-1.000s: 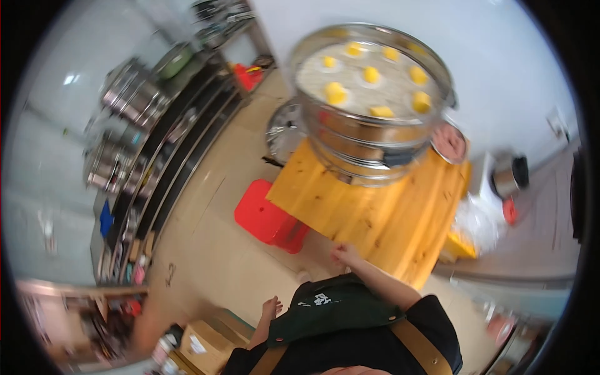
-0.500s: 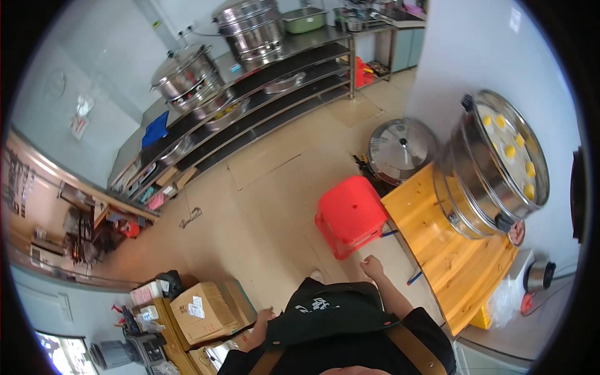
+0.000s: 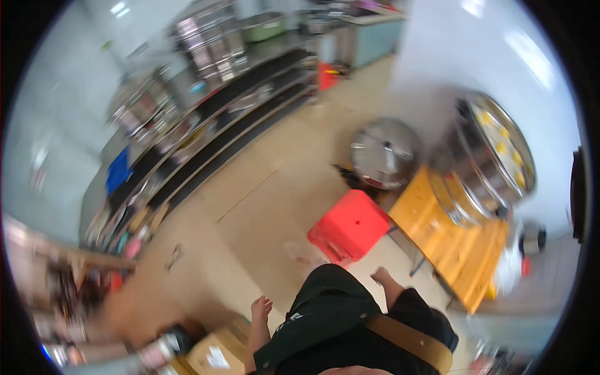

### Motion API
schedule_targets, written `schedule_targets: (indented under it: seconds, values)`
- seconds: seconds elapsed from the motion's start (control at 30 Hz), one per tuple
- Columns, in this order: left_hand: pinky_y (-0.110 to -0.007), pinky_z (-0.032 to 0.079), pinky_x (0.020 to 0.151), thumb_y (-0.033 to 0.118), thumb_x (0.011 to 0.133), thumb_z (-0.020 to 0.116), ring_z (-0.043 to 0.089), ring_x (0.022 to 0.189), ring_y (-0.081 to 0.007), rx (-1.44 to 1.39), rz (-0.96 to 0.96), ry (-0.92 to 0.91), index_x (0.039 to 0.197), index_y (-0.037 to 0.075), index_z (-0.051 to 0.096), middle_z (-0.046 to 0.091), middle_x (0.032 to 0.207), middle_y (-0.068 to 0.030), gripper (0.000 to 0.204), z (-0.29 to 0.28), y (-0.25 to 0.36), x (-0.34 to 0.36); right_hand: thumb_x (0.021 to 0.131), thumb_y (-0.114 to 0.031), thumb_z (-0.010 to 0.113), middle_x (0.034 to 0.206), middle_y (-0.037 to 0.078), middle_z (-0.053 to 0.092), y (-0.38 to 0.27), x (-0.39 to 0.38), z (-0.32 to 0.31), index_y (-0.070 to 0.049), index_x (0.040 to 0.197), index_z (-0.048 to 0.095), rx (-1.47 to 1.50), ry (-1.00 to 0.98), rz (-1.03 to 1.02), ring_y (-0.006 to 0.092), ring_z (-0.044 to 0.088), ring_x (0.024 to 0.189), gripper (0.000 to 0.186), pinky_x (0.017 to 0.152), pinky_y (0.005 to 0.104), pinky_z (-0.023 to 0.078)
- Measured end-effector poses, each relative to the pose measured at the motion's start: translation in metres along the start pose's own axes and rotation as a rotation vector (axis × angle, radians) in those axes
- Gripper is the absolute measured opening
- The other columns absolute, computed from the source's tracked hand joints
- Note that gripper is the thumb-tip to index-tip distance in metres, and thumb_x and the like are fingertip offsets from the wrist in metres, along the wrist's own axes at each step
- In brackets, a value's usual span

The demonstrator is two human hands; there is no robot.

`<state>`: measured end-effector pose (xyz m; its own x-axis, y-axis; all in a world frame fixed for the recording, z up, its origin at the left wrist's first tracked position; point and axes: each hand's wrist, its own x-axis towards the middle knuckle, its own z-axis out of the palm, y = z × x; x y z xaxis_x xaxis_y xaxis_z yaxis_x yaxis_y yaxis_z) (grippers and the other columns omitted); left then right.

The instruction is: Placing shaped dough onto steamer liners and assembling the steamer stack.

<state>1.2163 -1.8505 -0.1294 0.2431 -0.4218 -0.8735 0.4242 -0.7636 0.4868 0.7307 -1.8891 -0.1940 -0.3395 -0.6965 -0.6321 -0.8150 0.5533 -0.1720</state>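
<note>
My left hand (image 3: 261, 307) hangs in front of my body on the left, its loosely curled fingers a little apart and nothing in them. Above the floor on the other side is my right hand (image 3: 381, 275), closed and blurred, with no object showing in it. The nearest thing to it is a red plastic stool (image 3: 353, 224), standing just ahead and to the left, not touched. A wooden table (image 3: 437, 219) is to the right of that hand. On it stands a tall steel steamer (image 3: 478, 159), with yellow pieces on a pale layer in its open top.
A large round steel lid (image 3: 385, 153) rests on the floor against the wall. Steel shelving (image 3: 212, 147) with pots runs along the far left. A cardboard box (image 3: 219, 353) is at the lower left. Tan floor (image 3: 250, 225) lies between shelving and stool.
My view has turned and blurred; the shelving has shifted left and the cardboard box lower. My left hand has risen in the picture, while my right hand is slightly lower. Neither has taken hold of anything.
</note>
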Motion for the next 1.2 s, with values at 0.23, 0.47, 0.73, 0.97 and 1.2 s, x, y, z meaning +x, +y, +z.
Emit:
schedule_targets:
  seconds: [0.23,0.47,0.73,0.97,1.2]
  values:
    - [-0.035,0.046,0.069,0.022,0.083,0.05,0.054,0.087,-0.0277,0.09,0.069,-0.096,0.11,-0.004,0.04,0.05,0.1,-0.0168,0.039,0.01,0.145,0.104,0.067,-0.036,0.054,0.074,0.02,0.061,-0.149,0.076,-0.016,-0.002,0.076,0.063,-0.07,-0.003,-0.193,0.0342,0.059,0.078,0.037,0.068,0.0409,0.048]
    - [-0.032,0.044,0.057,0.023,0.085,0.046,0.051,0.068,-0.0229,0.228,0.163,0.152,0.098,-0.003,0.045,0.05,0.079,-0.0127,0.029,-0.031,0.283,0.154,0.072,-0.026,0.05,0.099,0.021,0.056,-0.334,0.112,-0.064,-0.002,0.091,0.061,-0.064,-0.171,-0.386,0.0324,0.055,0.092,0.033,0.078,0.0423,0.043]
    - [-0.028,0.036,0.044,0.022,0.083,0.047,0.044,0.052,-0.0166,0.338,0.204,-0.008,0.082,0.004,0.045,0.044,0.062,-0.006,0.018,0.01,0.407,0.255,0.072,-0.018,0.047,0.097,0.02,0.058,-0.434,0.193,-0.098,-0.001,0.09,0.062,0.125,-0.178,-0.165,0.0348,0.055,0.092,0.029,0.079,0.0433,0.043]
    - [-0.027,0.034,0.041,0.021,0.082,0.048,0.041,0.048,-0.0144,0.546,0.182,-0.155,0.076,0.007,0.043,0.041,0.058,-0.0041,0.016,0.125,0.518,0.38,0.07,-0.014,0.049,0.095,0.019,0.058,-0.454,0.247,-0.154,-0.004,0.091,0.063,0.171,-0.151,-0.008,0.0336,0.056,0.091,0.027,0.077,0.0426,0.044]
    - [-0.026,0.031,0.038,0.021,0.082,0.048,0.038,0.044,-0.0122,0.759,0.158,-0.324,0.07,0.009,0.041,0.038,0.054,-0.0023,0.018,0.292,0.648,0.467,0.068,-0.029,0.056,0.09,0.018,0.06,-0.449,0.318,-0.232,-0.004,0.087,0.063,0.447,0.164,0.276,0.0315,0.057,0.086,0.032,0.075,0.0396,0.045]
